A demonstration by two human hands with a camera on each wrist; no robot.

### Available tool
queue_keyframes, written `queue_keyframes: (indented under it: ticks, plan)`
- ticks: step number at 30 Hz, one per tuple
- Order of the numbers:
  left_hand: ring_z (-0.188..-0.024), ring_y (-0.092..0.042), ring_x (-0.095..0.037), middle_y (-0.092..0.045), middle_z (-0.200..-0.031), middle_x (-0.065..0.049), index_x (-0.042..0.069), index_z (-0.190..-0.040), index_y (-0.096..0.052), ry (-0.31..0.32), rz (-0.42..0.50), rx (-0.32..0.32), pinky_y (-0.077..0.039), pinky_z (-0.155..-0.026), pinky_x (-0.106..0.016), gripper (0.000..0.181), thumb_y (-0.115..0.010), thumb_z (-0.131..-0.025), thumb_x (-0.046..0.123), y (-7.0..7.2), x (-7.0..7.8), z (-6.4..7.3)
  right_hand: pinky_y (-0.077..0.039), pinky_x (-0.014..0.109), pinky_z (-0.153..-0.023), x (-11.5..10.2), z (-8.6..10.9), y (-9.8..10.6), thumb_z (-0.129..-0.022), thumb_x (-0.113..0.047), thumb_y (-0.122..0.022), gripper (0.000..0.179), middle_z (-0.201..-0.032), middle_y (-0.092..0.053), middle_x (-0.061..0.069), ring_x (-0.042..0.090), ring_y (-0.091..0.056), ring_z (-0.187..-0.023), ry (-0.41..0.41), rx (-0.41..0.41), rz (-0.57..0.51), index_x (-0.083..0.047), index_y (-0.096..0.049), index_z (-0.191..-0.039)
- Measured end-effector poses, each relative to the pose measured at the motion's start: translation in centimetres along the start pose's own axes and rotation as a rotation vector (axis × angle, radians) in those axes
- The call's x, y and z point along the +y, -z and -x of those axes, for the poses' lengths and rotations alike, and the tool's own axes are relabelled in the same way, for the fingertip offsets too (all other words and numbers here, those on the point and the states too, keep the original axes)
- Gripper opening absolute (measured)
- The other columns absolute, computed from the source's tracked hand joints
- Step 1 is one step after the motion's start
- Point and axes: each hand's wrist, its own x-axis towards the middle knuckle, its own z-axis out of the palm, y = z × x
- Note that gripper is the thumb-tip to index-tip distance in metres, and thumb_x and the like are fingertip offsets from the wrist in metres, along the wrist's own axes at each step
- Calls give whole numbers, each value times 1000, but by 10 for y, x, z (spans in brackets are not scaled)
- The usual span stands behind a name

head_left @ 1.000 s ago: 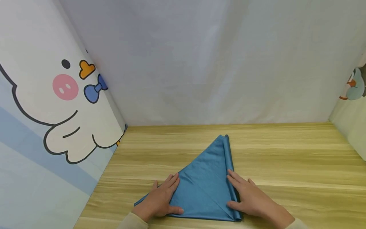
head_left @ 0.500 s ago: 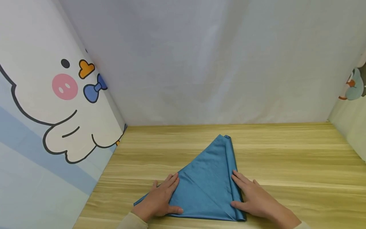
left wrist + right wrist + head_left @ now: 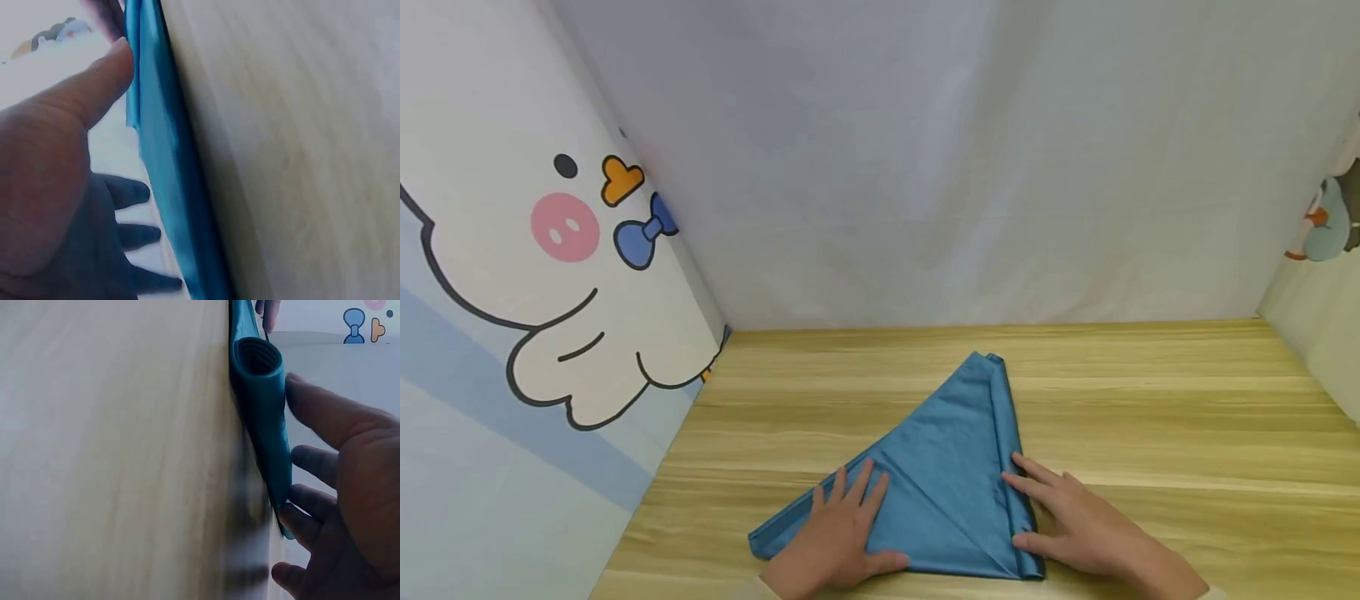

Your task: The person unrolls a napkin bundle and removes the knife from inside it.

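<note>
A shiny blue cloth, folded into a triangle, lies on the wooden table with its right edge rolled. My left hand lies over its lower left part, fingers spread and the thumb near the front edge. In the left wrist view the fingers of that hand reach out straight above the cloth. My right hand touches the rolled edge with fingertips and thumb from the right. The right wrist view shows the layered open end of the roll beside the thumb of the right hand.
The wooden table stretches around the cloth. A pale curtain hangs along its back edge. On the left stands a panel with a cartoon bird print, and another printed panel borders the right side.
The rolled edge shifted slightly right under my right hand, whose fingers have since spread a little. My left hand moved right with its fingers more spread, uncovering the cloth's left corner.
</note>
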Motion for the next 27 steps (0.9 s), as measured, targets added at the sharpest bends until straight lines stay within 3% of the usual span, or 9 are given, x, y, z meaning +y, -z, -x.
queue_keyframes:
  ticks: [3, 6, 17, 27]
  plan:
    - [-129, -12, -52, -12, -150, -15, 19, -147, -24, 80, -8, -17, -19, -88, -72, 104, -35, -67, 85, -2, 0, 1, -24, 61, -96, 1, 1, 0, -77, -62, -59, 76, -146, -28, 5, 27, -33, -128, 17, -5, 14, -18, -45, -137]
    - [-127, -17, -53, -15, -149, -17, 21, -146, -26, 112, -45, -11, -23, -86, -72, 103, -35, -67, 85, -4, -3, 1, -23, 62, -96, 1, 2, 1, -76, -63, -59, 77, -145, -31, 6, 28, -35, -127, 24, 9, 41, -16, -46, -136]
    - [-130, -20, -45, -17, -149, -16, 13, -145, -27, 123, -71, 12, -27, -83, -71, 109, -33, -65, 87, -8, -7, 0, -21, 65, -95, -3, 3, 3, -73, -65, -60, 78, -143, -35, 4, 29, -31, -130, -44, 4, 81, -19, -48, -135]
    - [-129, -24, -41, -24, -143, -24, 10, -144, -29, 144, -110, 27, -28, -87, -67, 111, -33, -65, 88, -1, -6, 3, -20, 65, -95, -4, 1, 2, -72, -67, -59, 79, -143, -35, 3, 30, -29, -131, -59, 14, 96, -21, -48, -135]
